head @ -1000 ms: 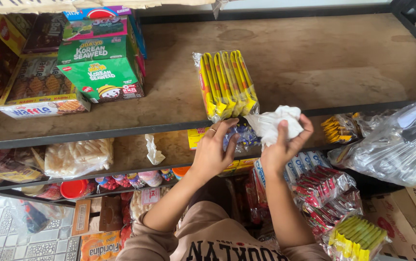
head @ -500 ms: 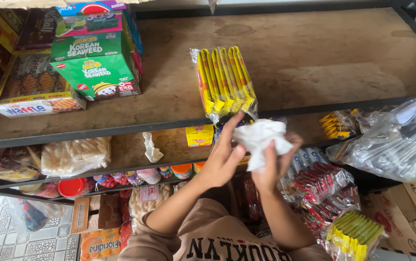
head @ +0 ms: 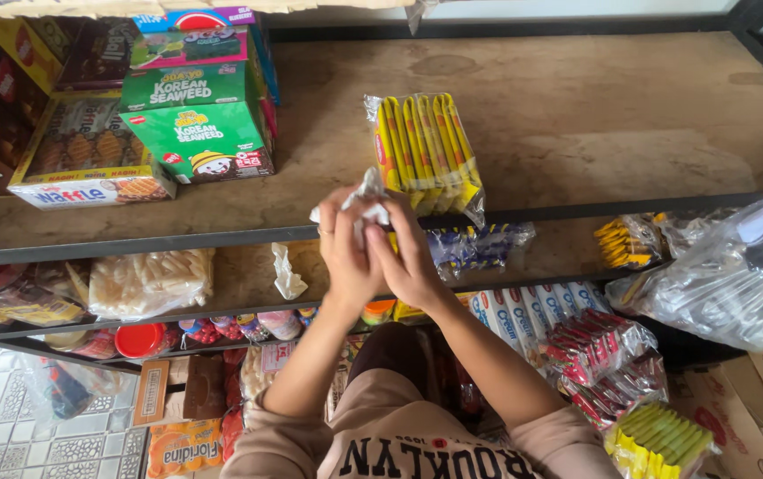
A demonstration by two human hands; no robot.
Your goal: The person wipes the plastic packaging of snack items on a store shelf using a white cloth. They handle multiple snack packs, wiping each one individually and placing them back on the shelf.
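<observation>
Both hands press together on a crumpled white wrapper [head: 365, 197], left hand [head: 346, 253] and right hand [head: 410, 262] with fingers closed around it (just below the yellow snack pack [head: 426, 151] on the shelf [head: 594, 115])

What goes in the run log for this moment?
left hand + right hand: pressed around crumpled white wrapper | yellow snack pack: on shelf

We are seeing the wafer pack [head: 426, 155] lying on the top shelf [head: 577, 124], right of the stacked boxes [head: 191, 120]. Our hands [head: 373, 253] are meeting just before it, around crumpled paper [head: 365, 200]; a plastic bag [head: 727, 275] is sitting far right.
</observation>
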